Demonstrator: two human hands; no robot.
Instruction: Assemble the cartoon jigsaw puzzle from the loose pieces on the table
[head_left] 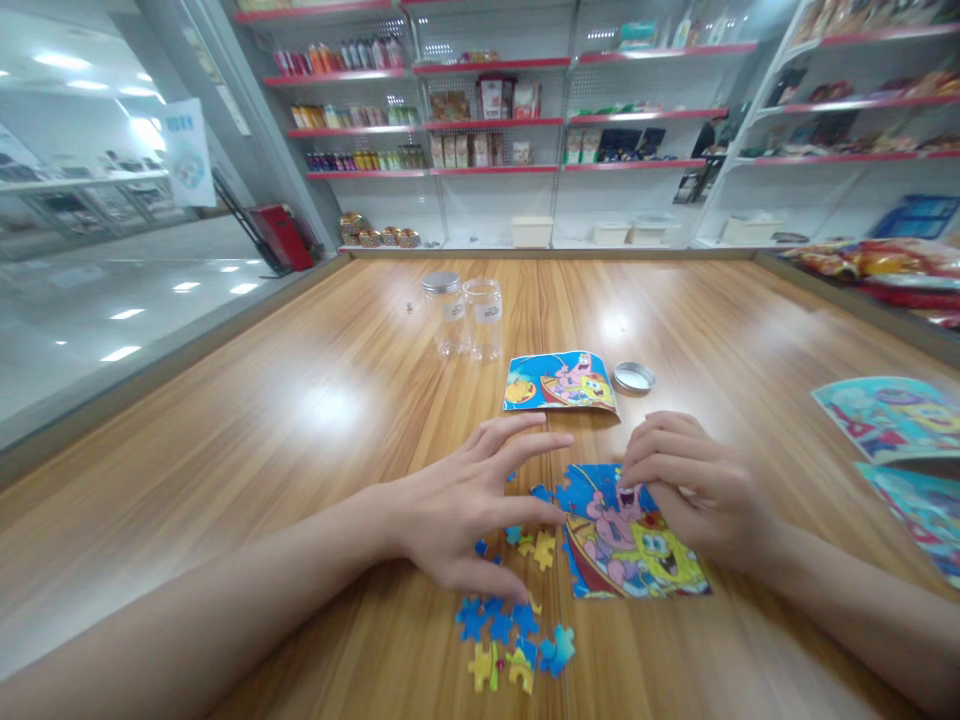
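A partly joined jigsaw puzzle (611, 545) lies flat on the wooden table, showing a pink and a yellow cartoon figure in a boat; knobs and notches run down its left side. My left hand (480, 500) hovers with fingers spread over loose blue and yellow puzzle pieces (499, 620), partly hiding them. Its fingertips reach the puzzle's left edge. At the puzzle's upper right corner is my right hand (690, 480), fingers curled together; whatever they may pinch is hidden. Beyond both hands lies a curled picture sheet (562, 382) with the same scene.
Two clear jars stand farther back: a lidded jar (446, 315) and an open jar (484, 318). A silver lid (634, 377) lies right of the picture sheet. More picture sheets (892, 415) lie at the far right. Stocked shelves (495, 125) line the wall behind.
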